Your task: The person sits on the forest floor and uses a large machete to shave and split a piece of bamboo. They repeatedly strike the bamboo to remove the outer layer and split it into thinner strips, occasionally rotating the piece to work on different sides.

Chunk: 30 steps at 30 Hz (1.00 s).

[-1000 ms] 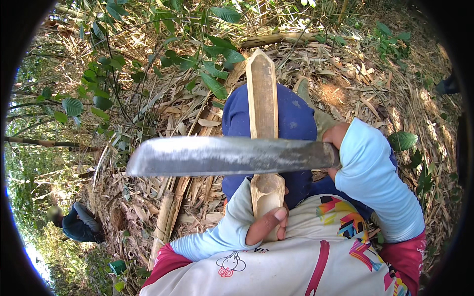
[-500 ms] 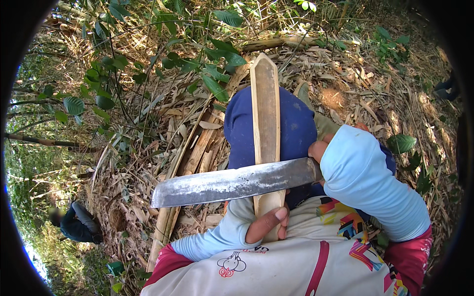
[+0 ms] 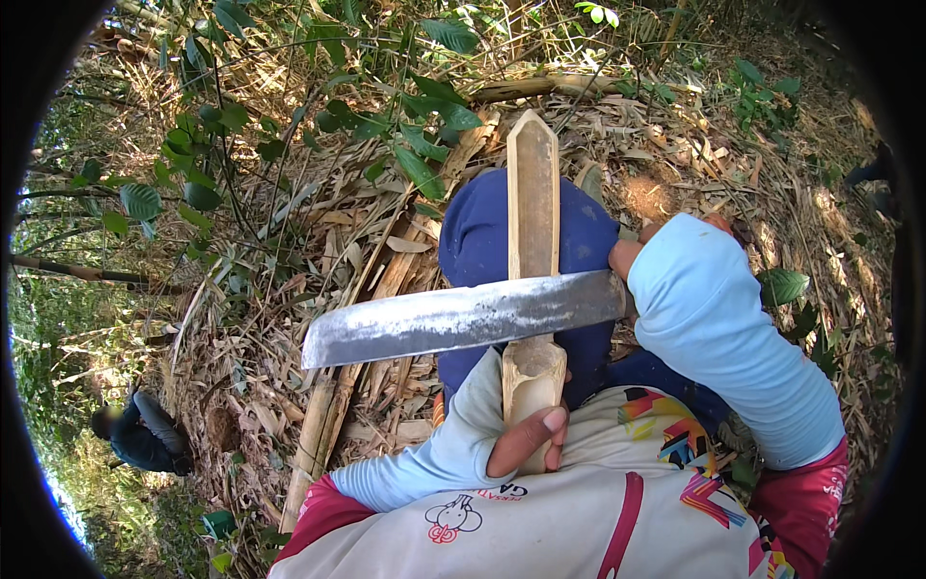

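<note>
My left hand (image 3: 529,439) is closed around the near end of a split bamboo piece (image 3: 533,207), its thumb on top. The bamboo is hollowed along its length, has a pointed far tip and shows a ridge like a node close to my hand. It points away from me over my knee in dark blue cloth. In my right hand (image 3: 625,259) is a machete (image 3: 453,318), gripped at the handle, which my fingers and sleeve mostly hide. Its broad, worn blade points left and crosses over the bamboo; whether they touch I cannot tell.
Dry leaves and bamboo strips (image 3: 386,275) litter the ground. A long split length (image 3: 313,439) lies to my left, and leafy stems (image 3: 420,159) stand ahead. Far left, a person (image 3: 149,434) in dark clothes is bent low. Another dark figure (image 3: 876,174) shows at the right rim.
The machete has shifted away from me along the bamboo, uncovering the ridge near my left hand. The bamboo's far tip has swung slightly to the right.
</note>
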Available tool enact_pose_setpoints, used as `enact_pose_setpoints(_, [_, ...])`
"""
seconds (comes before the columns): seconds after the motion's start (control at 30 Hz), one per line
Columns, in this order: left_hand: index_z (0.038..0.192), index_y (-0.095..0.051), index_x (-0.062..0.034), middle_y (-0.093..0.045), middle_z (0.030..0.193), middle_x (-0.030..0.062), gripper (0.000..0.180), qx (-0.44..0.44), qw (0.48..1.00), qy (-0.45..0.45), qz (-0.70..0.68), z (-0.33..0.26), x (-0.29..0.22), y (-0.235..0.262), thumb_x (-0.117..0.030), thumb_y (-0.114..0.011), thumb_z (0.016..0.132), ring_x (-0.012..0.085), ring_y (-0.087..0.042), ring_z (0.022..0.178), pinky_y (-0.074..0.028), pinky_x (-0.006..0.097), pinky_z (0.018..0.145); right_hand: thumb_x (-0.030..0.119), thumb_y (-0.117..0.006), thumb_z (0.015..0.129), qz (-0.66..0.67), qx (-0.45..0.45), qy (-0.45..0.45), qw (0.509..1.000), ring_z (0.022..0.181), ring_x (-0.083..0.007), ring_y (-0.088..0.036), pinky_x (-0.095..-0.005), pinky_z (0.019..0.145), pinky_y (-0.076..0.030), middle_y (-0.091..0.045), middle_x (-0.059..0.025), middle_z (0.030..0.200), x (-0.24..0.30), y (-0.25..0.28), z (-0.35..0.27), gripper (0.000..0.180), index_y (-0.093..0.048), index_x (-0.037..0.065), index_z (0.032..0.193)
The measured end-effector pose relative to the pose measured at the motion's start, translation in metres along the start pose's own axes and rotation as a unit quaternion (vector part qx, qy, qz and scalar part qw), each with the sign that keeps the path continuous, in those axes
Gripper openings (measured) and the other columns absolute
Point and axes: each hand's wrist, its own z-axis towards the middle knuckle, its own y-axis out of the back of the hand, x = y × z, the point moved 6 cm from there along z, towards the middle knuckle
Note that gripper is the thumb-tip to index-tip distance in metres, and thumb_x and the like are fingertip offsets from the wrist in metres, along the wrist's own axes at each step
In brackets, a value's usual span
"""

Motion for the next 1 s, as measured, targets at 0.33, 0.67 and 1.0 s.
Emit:
enact_pose_setpoints(0.33, [0.122,-0.033,-0.0003,-0.059,0.075,0.0132,0.038,-0.024,0.999,0.011,-0.019,-0.001,0.000,0.001,-0.004,-0.056,0.092,0.0218,-0.063,0.061,-0.053,0.034,0.059,0.028,-0.046,0.092,0.028,0.040,0.021,0.999,0.073,-0.0357,-0.064,-0.0513,0.068,-0.043,-0.065,-0.0141,0.076,0.008,0.005,-0.006,0.026,-0.065,0.011,0.092])
enact_pose_setpoints(0.67, [0.124,-0.038,0.0026,-0.060,0.076,0.0129,0.036,-0.020,0.999,0.040,0.018,0.000,0.009,0.004,-0.004,-0.055,0.093,0.0205,-0.063,0.061,-0.053,0.033,0.058,0.025,-0.053,0.083,0.046,0.078,0.070,0.993,0.072,-0.0318,-0.063,-0.0513,0.062,-0.040,-0.062,-0.0092,0.075,0.016,0.000,-0.015,0.017,-0.060,0.013,0.093])
enact_pose_setpoints(1.0, [0.121,-0.032,-0.0008,-0.058,0.075,0.0137,0.038,-0.013,1.000,0.007,-0.001,0.002,0.003,0.001,-0.004,-0.056,0.092,0.0220,-0.062,0.060,-0.053,0.035,0.059,0.024,-0.054,0.083,0.015,-0.021,0.084,0.996,0.066,-0.0323,-0.063,-0.0490,0.056,-0.040,-0.061,-0.0092,0.072,0.012,0.002,-0.010,0.014,-0.063,0.014,0.087])
